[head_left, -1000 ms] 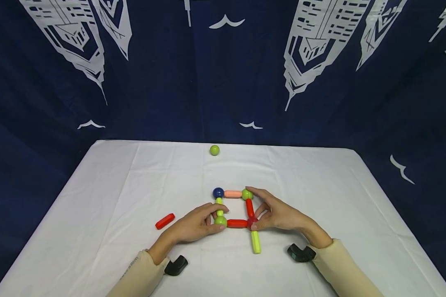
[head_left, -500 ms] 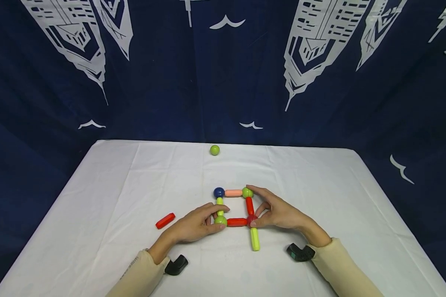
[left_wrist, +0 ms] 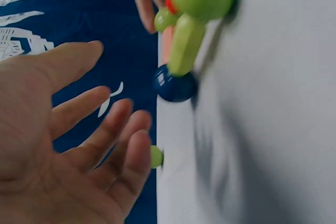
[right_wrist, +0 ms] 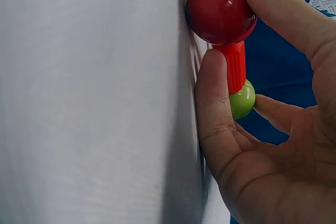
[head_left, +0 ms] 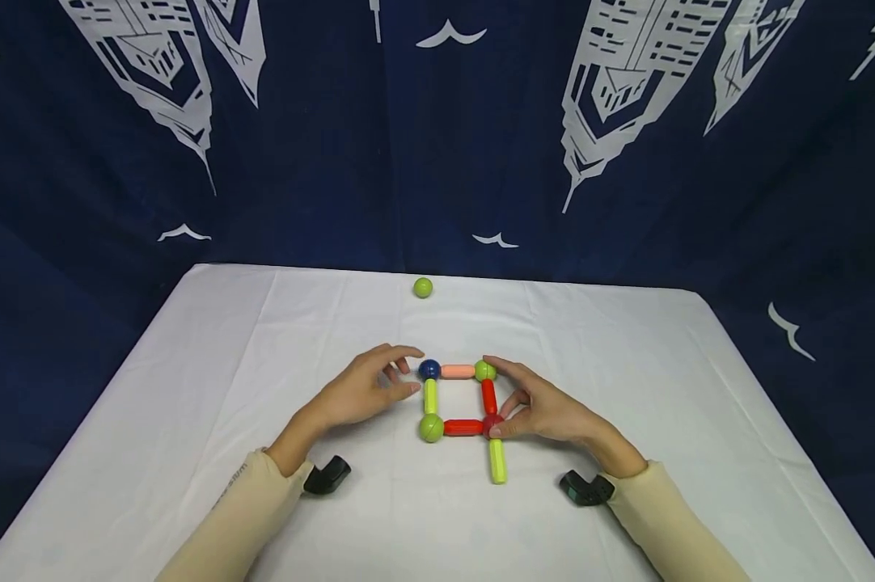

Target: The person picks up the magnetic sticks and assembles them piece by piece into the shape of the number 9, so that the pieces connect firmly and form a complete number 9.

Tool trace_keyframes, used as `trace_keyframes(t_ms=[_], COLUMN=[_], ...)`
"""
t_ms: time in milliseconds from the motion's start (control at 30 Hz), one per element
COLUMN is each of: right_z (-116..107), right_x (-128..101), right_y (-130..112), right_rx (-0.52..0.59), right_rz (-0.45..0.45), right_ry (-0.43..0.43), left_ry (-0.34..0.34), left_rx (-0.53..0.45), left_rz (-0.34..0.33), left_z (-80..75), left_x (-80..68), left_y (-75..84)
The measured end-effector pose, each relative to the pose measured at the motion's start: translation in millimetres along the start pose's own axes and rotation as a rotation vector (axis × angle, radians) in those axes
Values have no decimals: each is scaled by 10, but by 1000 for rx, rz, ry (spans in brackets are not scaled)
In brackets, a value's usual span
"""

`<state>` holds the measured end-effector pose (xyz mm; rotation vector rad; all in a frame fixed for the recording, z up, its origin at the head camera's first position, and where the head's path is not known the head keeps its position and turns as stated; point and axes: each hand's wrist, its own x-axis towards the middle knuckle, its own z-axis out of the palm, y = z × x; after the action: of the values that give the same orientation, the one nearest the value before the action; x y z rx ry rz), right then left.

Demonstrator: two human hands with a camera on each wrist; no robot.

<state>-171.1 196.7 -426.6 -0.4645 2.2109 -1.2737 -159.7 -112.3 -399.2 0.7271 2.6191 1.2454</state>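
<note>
Four balls joined by four rods make the square frame [head_left: 458, 398] lying flat mid-bench, with a yellow-green rod [head_left: 497, 461] running from its red ball [head_left: 492, 425] toward you. Your right hand [head_left: 543, 409] pinches that red ball at the near right corner. Your left hand [head_left: 361, 390], fingers spread and holding nothing, sits just left of the blue ball [head_left: 429, 369]. The right wrist view shows your thumb and finger bracketing the red rod [right_wrist: 235, 66], which the head view hides

Bright, even light overhead, soft shadows.
Head view sharp, its edges bowed; the left wrist view smears with blur.
</note>
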Motion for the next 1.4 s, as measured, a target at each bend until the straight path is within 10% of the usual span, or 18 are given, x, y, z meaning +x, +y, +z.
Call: trace_keyframes(t_ms=[600, 967, 1400], right_z=[53, -1, -18], right_x=[12, -30, -12], right_y=[7, 6, 35], right_rx=[46, 56, 56], right_rz=[8, 14, 25], right_ry=[-11, -3, -8], left_ry=[218, 282, 319], left_rx=[-332, -569, -496], left_rz=[-318, -288, -335], left_z=[-358, -87, 10], left_x=[1114, 1483, 1581], left_y=[-441, -672, -674])
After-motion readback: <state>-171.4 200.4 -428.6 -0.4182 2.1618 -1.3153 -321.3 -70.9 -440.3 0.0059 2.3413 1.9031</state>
